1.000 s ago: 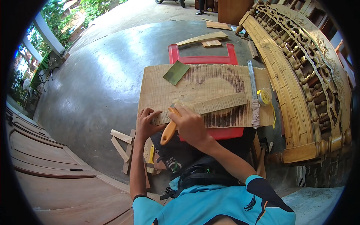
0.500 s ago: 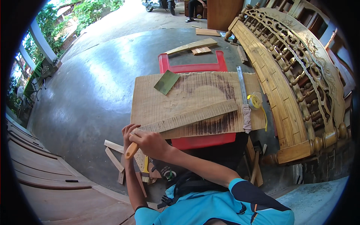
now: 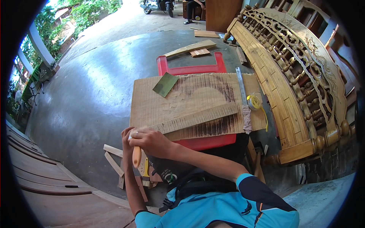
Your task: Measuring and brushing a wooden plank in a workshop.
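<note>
A narrow, flat wooden strip point(image 3: 197, 116) lies slantwise over a broad wooden board point(image 3: 152, 104), its near-left end reaching my hands. My left hand point(image 3: 127, 137) is closed around that end, though my right hand partly hides the grip. My right hand point(image 3: 150, 142) is closed on a tool with an orange-brown wooden handle point(image 3: 137, 157), which points down toward me. Its working end is covered by my fingers, so its kind cannot be told. Dark scratches and stains mark the board, and a green sandpaper sheet point(image 3: 165, 84) rests at its far left.
A metal ruler point(image 3: 241, 85) with a cloth-wrapped end and a yellow tape measure point(image 3: 254, 102) lie on the board's right. Beneath is a red plastic stool point(image 3: 197, 69). A carved wooden bench point(image 3: 273, 89) stands right. A yellow-handled brush point(image 3: 146, 173) and offcuts point(image 3: 114, 164) lie below left.
The tool's handle has swung from slanting down-left to nearly straight down, as my right hand turned slightly. The whole view has shifted a little; the strip still lies on the board.
</note>
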The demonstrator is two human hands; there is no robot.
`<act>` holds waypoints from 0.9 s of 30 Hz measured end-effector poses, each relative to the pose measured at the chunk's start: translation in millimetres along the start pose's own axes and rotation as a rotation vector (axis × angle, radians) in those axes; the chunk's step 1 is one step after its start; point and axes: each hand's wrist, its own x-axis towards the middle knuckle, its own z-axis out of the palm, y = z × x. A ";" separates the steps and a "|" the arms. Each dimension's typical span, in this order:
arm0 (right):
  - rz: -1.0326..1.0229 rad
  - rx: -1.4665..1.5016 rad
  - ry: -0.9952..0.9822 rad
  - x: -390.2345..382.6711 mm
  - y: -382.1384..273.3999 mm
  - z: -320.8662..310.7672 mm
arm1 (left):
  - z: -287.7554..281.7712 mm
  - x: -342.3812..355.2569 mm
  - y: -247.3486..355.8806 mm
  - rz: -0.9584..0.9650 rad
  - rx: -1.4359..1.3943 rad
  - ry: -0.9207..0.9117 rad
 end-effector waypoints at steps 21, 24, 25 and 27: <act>-0.006 0.245 -0.580 12.4 37.5 -14.6 | 5.6 1.6 -5.3 0.041 0.030 0.031; 0.059 0.356 -0.632 -5.4 55.1 -32.6 | 3.4 0.6 -1.9 0.029 0.013 -0.001; 0.088 0.331 -0.673 -13.6 62.5 -49.4 | 2.9 -0.4 -0.1 0.027 0.014 -0.008; 0.025 0.317 -0.561 -32.1 69.7 -87.0 | 2.9 -1.2 3.5 -0.016 -0.013 -0.005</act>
